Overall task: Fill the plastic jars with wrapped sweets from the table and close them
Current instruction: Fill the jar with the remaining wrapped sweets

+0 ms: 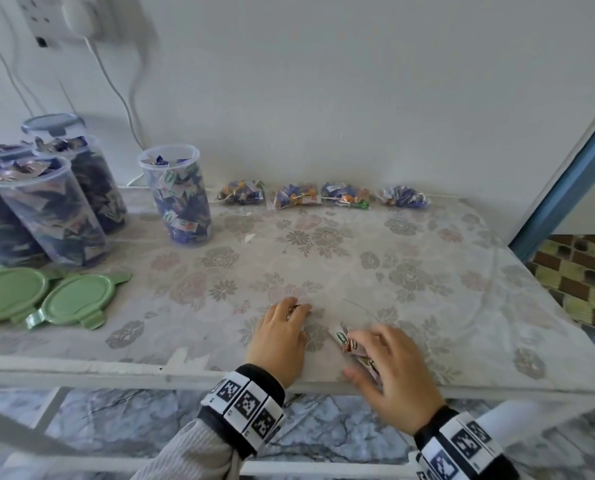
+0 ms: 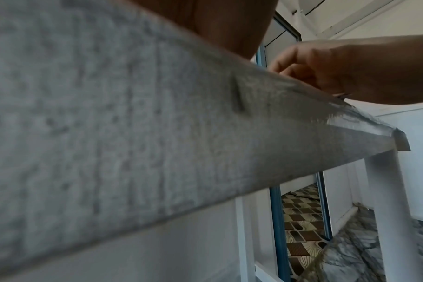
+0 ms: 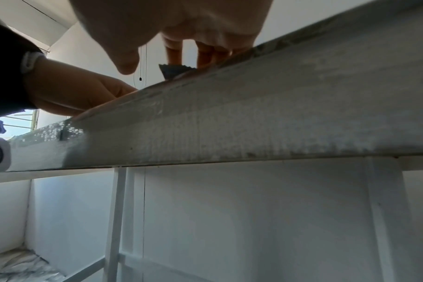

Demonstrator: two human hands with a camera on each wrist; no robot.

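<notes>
A floral-clothed counter (image 1: pixel 375 258) stands against a white wall. The right hand (image 1: pixel 398 370) pinches wrapped sweets (image 1: pixel 346 339) near its front edge; the left hand's (image 1: pixel 282 337) grip curls over another. The wrist views show only the counter's underside, while the head view shows the filled jars (image 1: pixel 178 195) at rear left.

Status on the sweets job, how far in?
Roughly midway. Done: the jars at the left and the lone open jar look filled; one back jar has a lid. In hand: the left hand and right hand are gathering loose sweets near the table's front edge. Left: four piles along the wall, and two green lids lie unfitted.
</notes>
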